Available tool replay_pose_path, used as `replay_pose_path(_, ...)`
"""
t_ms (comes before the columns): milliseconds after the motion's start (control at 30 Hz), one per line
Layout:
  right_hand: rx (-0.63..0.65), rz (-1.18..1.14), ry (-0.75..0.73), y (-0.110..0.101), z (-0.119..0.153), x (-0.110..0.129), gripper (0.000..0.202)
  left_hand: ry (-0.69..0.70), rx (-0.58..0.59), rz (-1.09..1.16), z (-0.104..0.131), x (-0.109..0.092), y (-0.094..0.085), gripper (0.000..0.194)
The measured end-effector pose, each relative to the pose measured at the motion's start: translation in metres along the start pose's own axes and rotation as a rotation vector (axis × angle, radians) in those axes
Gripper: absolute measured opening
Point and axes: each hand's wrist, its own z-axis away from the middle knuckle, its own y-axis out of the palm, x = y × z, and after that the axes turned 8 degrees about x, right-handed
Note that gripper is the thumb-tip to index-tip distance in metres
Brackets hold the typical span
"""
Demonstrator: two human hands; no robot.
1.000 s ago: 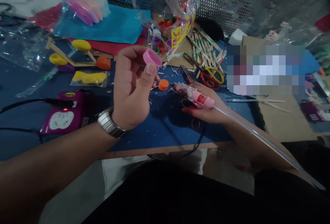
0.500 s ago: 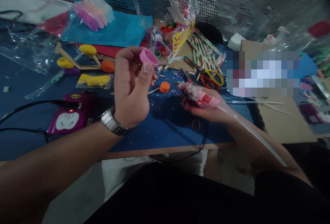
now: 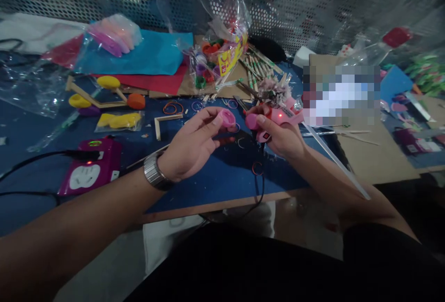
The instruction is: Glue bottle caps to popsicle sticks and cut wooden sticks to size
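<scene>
My left hand (image 3: 198,142), with a metal watch at the wrist, pinches a pink bottle cap (image 3: 227,118) between thumb and fingertips, its hollow side partly facing me. Close by on the right, my right hand (image 3: 283,140) grips a pink hot glue gun (image 3: 285,115) with a small red light on. Its nozzle end, covered in greyish fluff (image 3: 274,90), points away from me, and a long translucent glue stick (image 3: 337,160) sticks out of its back. The right thumb and forefinger also hold a second pink cap (image 3: 251,121). The two caps are apart.
A purple power strip (image 3: 113,156) with a plugged-in cable lies at left, near a stick frame with coloured caps (image 3: 135,101) and a yellow packet (image 3: 118,120). Behind are a bag of caps (image 3: 208,61), sticks (image 3: 259,68) and blue sheets (image 3: 160,52). Cardboard (image 3: 378,158) lies at right.
My left hand has moved right and lower with its pink cap, nearer my right hand. The glue gun has swung so its nozzle points away, and a second pink cap now shows in my right fingers.
</scene>
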Motion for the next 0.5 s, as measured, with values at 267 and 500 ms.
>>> replay_pose_path(267,0.140,0.084,0.043,0.0014,0.0061,-0.0032,0.047,-0.061,0.044,0.055,0.0051,-0.0016,0.0038,0.041)
replay_pose_path(500,0.158,0.103,0.060,0.0020,0.0069,-0.0010,0.052,-0.059,0.100,0.087,0.0050,0.0002,0.0011,0.035)
